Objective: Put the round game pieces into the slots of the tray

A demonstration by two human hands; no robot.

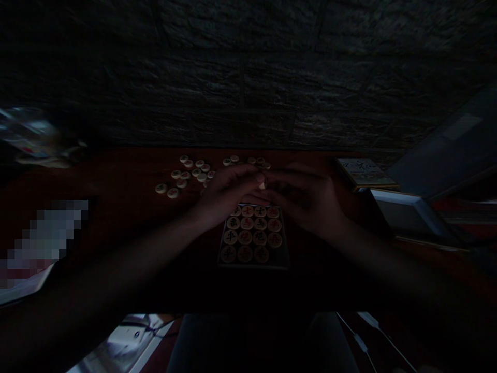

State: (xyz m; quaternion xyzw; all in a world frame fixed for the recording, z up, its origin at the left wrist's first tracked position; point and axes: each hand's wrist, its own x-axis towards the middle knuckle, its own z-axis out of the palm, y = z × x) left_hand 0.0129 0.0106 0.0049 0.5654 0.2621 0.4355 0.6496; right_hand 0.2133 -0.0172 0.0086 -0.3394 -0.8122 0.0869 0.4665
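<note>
The scene is very dark. A small dark tray on the red-brown table holds rows of round pale game discs with red and black characters. My left hand and my right hand meet just above the tray's far end. Their fingers are curled together, and a small pale disc shows between the fingertips. Which hand grips it is unclear. More loose discs lie scattered on the table behind my left hand.
A flat box with a printed lid lies at the right, with a pale frame-like board beside it. Clutter sits at the far left. A dark brick wall rises behind the table. Cables hang at the lower right.
</note>
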